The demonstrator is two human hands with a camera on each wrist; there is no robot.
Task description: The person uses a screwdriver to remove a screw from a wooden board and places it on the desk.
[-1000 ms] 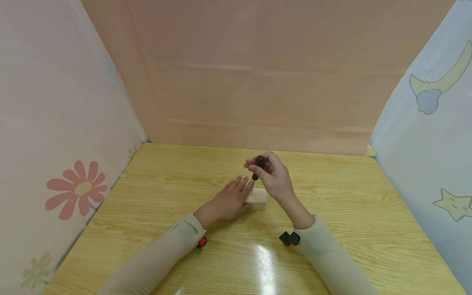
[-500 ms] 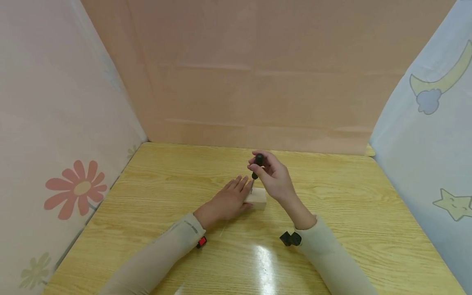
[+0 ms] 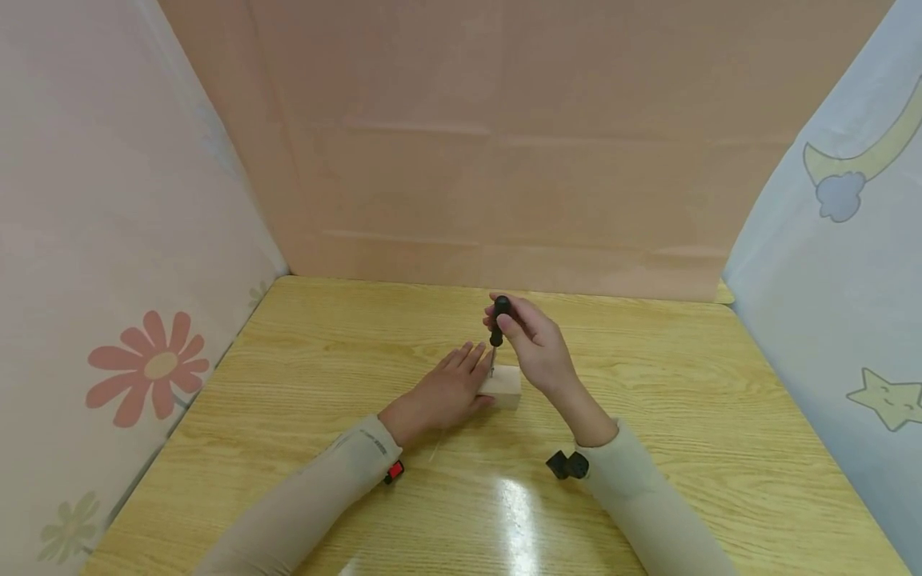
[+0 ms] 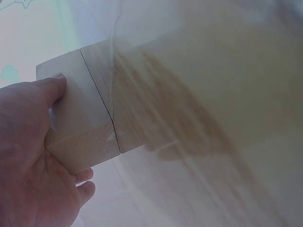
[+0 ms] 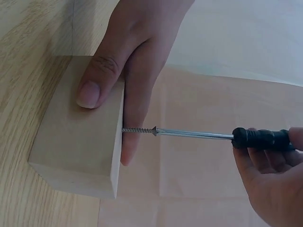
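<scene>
A pale wooden block point(image 3: 508, 388) rests on the table. My left hand point(image 3: 448, 394) holds it, thumb against the near side and the other fingers stretched over the top; in the left wrist view the block point(image 4: 83, 109) shows a thumb pressed on its face. A threaded screw point(image 5: 137, 130) stands out of the block's top, beside the left index finger. My right hand point(image 3: 542, 348) grips the black handle of a screwdriver point(image 3: 502, 307) between thumb and fingers. The screwdriver's metal shaft point(image 5: 194, 134) meets the screw head, nearly in line with it. The screw's lower end is hidden inside the block.
The wood-grain table point(image 3: 634, 360) spreads around both hands. A peach sheet point(image 3: 497, 160) hangs behind it, and patterned cloth walls stand left point(image 3: 108, 200) and right point(image 3: 814, 320). Small black devices point(image 3: 567, 465) sit at the right cuff.
The right thumb and fingers have rolled around the screwdriver handle, and its top has shifted slightly left, standing more upright. My left hand and the block stay in place.
</scene>
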